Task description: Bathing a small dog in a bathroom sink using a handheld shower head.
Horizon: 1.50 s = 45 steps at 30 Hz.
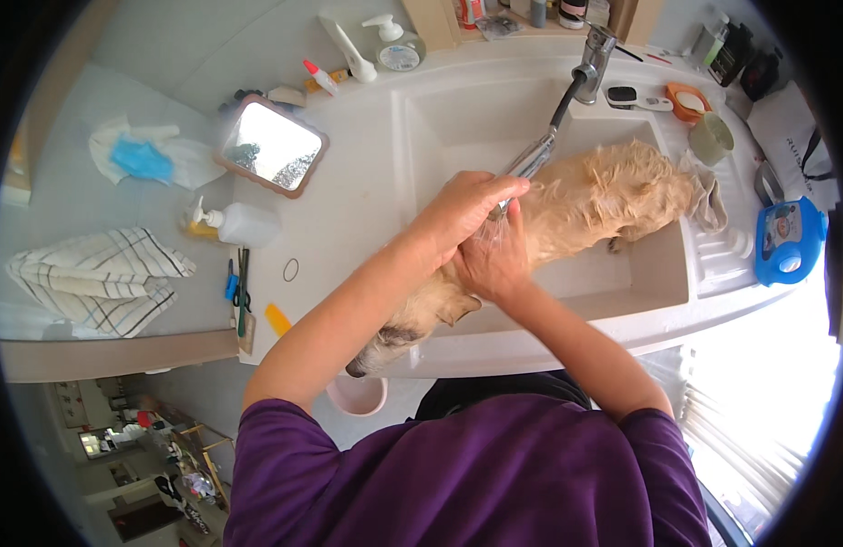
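Note:
A wet tan dog (pixel 604 196) stands in the white sink (pixel 654 273), its body stretching to the right. Its head (pixel 412 328) hangs over the front rim beside my left forearm. Above its neck my left hand (pixel 462 210) is closed on a chrome spray head (pixel 529 162), thumb along the top. Water runs from it over my right hand (pixel 493 260), which lies on the dog's neck and shoulder. The fingers of that hand are partly covered by the left, but they look stretched out over the fur.
The spray head's black hose runs to the chrome tap (pixel 595 64). On the right are a blue bottle (pixel 791 242), a green cup (pixel 710 139) and a brush (pixel 638 98). Leftward are a mirror (pixel 274 146), a pump bottle (pixel 239 223) and a checked towel (pixel 98 278). A pink basin (pixel 358 395) stands below.

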Tool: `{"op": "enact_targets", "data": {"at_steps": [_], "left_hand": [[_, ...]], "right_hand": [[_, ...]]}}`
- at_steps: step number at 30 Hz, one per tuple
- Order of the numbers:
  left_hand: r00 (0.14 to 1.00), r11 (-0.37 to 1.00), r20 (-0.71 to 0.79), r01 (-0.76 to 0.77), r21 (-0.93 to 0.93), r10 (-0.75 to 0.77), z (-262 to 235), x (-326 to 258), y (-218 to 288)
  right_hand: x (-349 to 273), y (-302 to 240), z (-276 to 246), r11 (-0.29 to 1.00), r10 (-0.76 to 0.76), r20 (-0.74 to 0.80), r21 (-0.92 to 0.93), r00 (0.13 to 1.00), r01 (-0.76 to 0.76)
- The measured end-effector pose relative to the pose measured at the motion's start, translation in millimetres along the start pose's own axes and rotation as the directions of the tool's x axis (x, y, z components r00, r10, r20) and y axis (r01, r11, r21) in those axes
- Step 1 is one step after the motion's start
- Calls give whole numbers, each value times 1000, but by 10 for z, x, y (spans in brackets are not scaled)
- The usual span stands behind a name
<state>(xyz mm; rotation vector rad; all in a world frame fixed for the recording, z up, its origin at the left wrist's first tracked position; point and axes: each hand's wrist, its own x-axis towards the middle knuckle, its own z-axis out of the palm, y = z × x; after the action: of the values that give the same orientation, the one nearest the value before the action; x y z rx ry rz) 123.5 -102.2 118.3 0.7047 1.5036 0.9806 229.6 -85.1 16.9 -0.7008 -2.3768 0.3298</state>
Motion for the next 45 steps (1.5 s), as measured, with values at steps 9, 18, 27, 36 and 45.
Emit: {"op": "enact_targets", "data": {"at_steps": [9,18,27,36,45], "left_hand": [[998,998,-10,-62,-32,62,86,22,-108],[991,992,70,-109,-70,113,248,30,-168],[992,982,-20,-124,-144,122,452,111,-243],[984,972,10,-175,-158,179,421,152,-169],[979,959,120,-129,-252,163,236,215,-221]], "right_hand": [[-353,1053,-430,946,68,-155,-302,986,-113],[-851,542,-178,827,404,-59,449,913,-337],[-943,142,25,690,578,-84,582,812,-431],[-691,795,-218,620,750,-261,597,608,-508],[-828,297,-26,485,766,-25,678,642,-552]]}}
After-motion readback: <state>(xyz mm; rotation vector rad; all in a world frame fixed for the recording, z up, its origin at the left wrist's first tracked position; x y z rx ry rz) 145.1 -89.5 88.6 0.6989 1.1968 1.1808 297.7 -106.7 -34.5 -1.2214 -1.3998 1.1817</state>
